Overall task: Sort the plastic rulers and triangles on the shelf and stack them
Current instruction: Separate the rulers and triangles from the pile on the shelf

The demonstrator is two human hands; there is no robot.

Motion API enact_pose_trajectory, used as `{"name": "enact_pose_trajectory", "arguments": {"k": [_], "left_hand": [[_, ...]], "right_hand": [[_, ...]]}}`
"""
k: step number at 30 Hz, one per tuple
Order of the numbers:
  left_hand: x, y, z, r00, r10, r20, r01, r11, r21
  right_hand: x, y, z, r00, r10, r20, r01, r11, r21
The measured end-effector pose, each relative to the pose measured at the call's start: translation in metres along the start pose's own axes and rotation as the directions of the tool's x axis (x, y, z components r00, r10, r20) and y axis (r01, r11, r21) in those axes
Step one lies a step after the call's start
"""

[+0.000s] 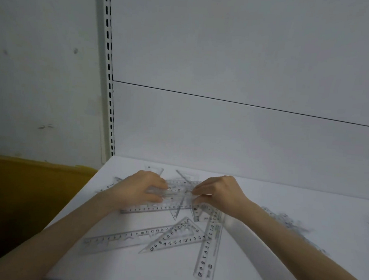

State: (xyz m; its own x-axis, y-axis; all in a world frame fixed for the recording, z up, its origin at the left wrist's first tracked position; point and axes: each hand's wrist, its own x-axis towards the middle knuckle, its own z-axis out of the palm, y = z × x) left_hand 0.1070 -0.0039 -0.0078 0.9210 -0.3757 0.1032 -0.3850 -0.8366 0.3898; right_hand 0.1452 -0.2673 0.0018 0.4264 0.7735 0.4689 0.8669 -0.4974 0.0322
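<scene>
Presently, on the shelf (131, 165), left hand (142, 188) lay over the heap of rulers and triangles (185, 182), grip not discernible in blur; right hand (218, 195) pinched a clear ruler (176, 194). Risk: slick overlapped pieces, so lifting one could drag neighbours off the edge.

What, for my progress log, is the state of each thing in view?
Held rulers: bunched between both hands.
Left hand: grips their left end.
Right hand: pinches their right end.
Long ruler: flat, loose on shelf.
Triangle: flat, overlapping it.
Short ruler: flat, unstacked.
</scene>
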Motion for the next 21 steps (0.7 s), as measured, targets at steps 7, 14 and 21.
{"name": "enact_pose_trajectory", "arguments": {"k": [7,14,21], "left_hand": [[-0.020,0.000,-0.013,0.998,0.043,-0.049,-0.044,0.999,-0.015],[-0.024,0.029,-0.027,0.913,0.111,-0.392,-0.109,0.994,0.026],[0.023,0.091,-0.002,0.948,0.152,-0.280,-0.189,0.976,-0.108]], "right_hand": [[-0.014,-0.003,-0.020,0.992,0.124,0.010,-0.123,0.964,0.236],[-0.033,-0.008,-0.048,0.852,0.524,0.006,-0.402,0.646,0.649],[-0.101,-0.014,-0.082,0.675,0.737,-0.022,-0.465,0.449,0.763]]}}
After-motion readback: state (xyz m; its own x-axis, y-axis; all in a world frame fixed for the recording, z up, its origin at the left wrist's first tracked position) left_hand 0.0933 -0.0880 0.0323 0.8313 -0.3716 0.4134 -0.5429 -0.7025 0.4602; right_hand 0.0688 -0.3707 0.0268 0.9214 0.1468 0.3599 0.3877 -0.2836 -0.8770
